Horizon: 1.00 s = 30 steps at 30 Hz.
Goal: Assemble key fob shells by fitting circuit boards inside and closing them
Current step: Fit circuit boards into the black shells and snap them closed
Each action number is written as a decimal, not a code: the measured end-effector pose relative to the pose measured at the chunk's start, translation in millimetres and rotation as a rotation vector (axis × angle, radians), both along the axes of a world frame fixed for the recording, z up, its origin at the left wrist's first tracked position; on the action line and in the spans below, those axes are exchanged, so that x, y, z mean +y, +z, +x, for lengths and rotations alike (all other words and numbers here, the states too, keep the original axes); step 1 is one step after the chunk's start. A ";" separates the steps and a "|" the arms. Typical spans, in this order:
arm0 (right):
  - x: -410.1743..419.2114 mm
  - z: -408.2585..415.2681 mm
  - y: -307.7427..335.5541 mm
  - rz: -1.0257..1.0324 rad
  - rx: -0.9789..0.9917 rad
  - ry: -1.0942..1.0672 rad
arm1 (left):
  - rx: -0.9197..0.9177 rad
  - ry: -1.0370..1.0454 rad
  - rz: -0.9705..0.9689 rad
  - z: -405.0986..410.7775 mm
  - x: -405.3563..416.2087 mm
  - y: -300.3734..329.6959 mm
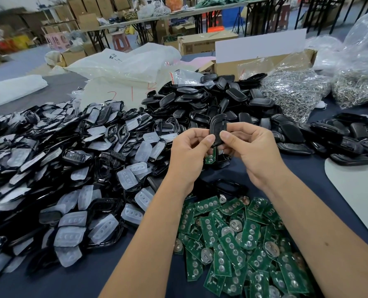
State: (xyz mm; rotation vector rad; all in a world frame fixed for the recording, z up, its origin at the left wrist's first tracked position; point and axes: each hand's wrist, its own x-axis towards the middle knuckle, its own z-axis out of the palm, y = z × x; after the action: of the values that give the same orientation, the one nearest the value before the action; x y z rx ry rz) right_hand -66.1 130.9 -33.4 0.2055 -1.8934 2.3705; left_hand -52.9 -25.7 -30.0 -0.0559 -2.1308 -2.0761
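Both hands pinch one black key shell above the table.
The left hand [188, 150] and right hand [248, 148] grip the smooth, curved key shell [217, 127] with thumbs; flat green circuit boards [239, 237] lie below on dark cloth [105, 261], in a warehouse room.

Grey concrete floor [17, 61] upper left; long folding tables [178, 12] across top; stacked brown cardboard boxes [88, 5] behind; pink plastic stool [120, 40] beneath.
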 end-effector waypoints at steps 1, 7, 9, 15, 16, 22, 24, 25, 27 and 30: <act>-0.2 0.0 0.1 0.010 0.015 -0.003 | -0.015 -0.002 0.016 -0.1 0.3 -0.3; -2.5 0.5 0.0 0.089 0.044 0.001 | -0.084 -0.034 0.052 -0.6 -2.9 -1.5; -2.4 0.5 0.6 0.091 0.022 0.014 | -0.072 -0.023 0.022 0.2 -2.6 -0.3; -2.7 -1.5 -4.9 0.242 0.053 -0.163 | 0.175 0.110 -0.456 5.4 5.5 3.8; -4.6 -0.4 -5.1 0.239 0.039 -0.176 | 0.219 0.123 -0.529 6.7 6.7 4.8; -9.7 0.7 -5.7 0.022 -0.047 -0.193 | 0.436 0.176 -0.819 12.2 17.7 5.5; -6.9 0.2 -4.0 -0.013 -0.045 -0.187 | 0.452 0.161 -0.751 12.7 17.1 6.5; -5.4 0.1 -2.4 -0.028 -0.041 -0.195 | 0.448 0.166 -0.717 12.4 15.2 6.7; -1.2 -2.3 -1.1 -0.087 -0.045 -0.220 | 0.389 0.228 -0.753 10.7 10.0 5.7; 5.0 -5.9 -1.2 -0.204 -0.086 -0.200 | 0.197 0.276 -0.973 7.9 0.1 -2.0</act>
State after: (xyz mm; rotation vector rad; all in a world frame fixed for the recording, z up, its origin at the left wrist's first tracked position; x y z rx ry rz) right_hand -72.1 135.9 -34.5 -0.0991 -1.6032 2.4462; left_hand -44.9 -25.5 -32.0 -0.0722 -2.5939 -0.7185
